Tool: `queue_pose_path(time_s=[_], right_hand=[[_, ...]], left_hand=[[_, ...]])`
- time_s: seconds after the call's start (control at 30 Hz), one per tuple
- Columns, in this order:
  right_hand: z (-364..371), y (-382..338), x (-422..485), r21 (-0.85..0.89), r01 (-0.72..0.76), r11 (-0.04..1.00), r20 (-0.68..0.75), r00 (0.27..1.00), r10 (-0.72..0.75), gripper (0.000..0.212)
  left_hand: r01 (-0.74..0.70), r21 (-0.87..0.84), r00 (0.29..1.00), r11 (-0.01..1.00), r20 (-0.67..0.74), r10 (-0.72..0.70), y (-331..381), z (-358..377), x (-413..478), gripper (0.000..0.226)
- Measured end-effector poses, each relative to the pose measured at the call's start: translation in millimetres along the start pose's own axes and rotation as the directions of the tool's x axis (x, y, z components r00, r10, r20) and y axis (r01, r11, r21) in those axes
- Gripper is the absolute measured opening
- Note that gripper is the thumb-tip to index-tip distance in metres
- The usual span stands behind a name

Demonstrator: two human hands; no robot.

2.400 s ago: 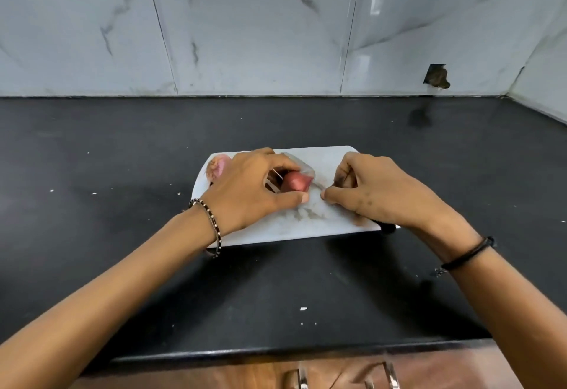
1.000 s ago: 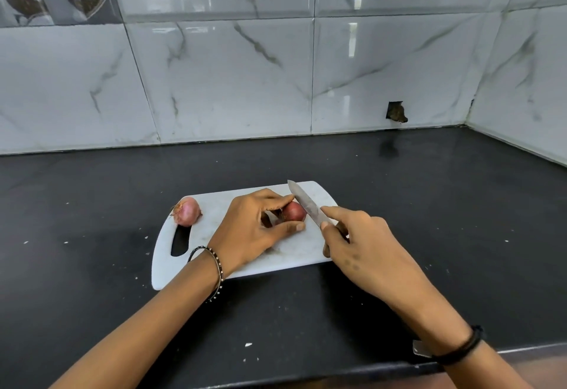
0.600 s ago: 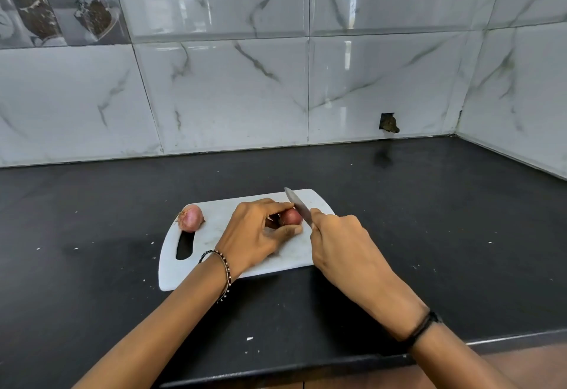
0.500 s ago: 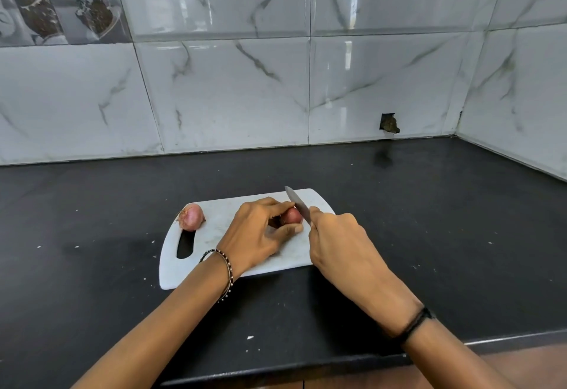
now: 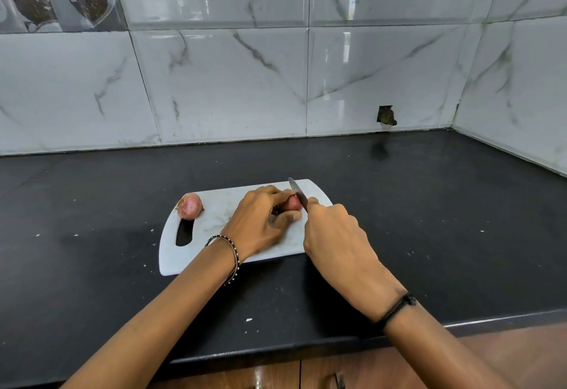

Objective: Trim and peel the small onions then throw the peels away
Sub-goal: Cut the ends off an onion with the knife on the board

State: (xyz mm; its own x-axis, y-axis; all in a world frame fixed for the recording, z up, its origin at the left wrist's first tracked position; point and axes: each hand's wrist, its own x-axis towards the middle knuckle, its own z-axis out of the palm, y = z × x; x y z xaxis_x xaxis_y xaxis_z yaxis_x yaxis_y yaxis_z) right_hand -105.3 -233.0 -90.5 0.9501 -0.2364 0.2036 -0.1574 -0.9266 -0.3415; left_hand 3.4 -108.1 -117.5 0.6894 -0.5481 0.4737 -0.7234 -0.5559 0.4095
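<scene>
A white plastic cutting board with rounded corners and a slot handle at its left end [image 5: 221,215] lies just below the middle of the frame on a black stone countertop [image 5: 429,220] dotted with small white flecks. Two small onions sit on the board. The first, a small reddish-purple onion with smooth glossy skin [image 5: 294,203], is right of the board's centre, mostly covered by the left hand [image 5: 260,220]. That hand's fingers curl over the top of it and the thumb presses in from the near side, so only its rounded right end shows. The right hand [image 5: 336,232] is closed round the handle of a narrow steel-bladed knife [image 5: 297,193]. The handle is hidden inside the fist, and the forefinger reaches forward to the base of the blade. The blade slants up and to the left, its tip near the board's far edge and its edge touching the exposed right end of the held onion. How deep it has gone cannot be made out. The second, a small pale pink onion with dry papery skin and a wispy root tuft on its left [image 5: 190,205], rests alone at the board's far left, just above the slot and well apart from both hands. A beaded bracelet [image 5: 233,255] circles the left wrist and a black cord band [image 5: 397,307] the right. Grey-veined white marble tiles [image 5: 230,81] fill the top of the frame.
</scene>
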Motion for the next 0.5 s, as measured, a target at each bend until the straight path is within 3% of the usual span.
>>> queue_pose_path(time_s=[0.13, 0.33, 0.5], right_hand=[[4, -5, 11, 0.063, -0.038, 0.997, 0.007, 0.999, 0.038, 0.030], [4, 3, 6, 0.140, -0.092, 0.986, 0.025, 0.996, 0.089, 0.012], [2, 6, 2, 0.233, -0.115, 0.966, 0.035, 0.993, 0.110, 0.012]], left_hand=[[-0.009, -0.001, 1.000, 1.000, 0.004, 0.009, 4, -2, -2, 0.051], [0.005, 0.009, 0.999, 1.000, -0.047, -0.005, 0, 4, 1, 0.038], [0.001, 0.015, 0.998, 1.000, -0.058, 0.000, -2, 5, 1, 0.038]])
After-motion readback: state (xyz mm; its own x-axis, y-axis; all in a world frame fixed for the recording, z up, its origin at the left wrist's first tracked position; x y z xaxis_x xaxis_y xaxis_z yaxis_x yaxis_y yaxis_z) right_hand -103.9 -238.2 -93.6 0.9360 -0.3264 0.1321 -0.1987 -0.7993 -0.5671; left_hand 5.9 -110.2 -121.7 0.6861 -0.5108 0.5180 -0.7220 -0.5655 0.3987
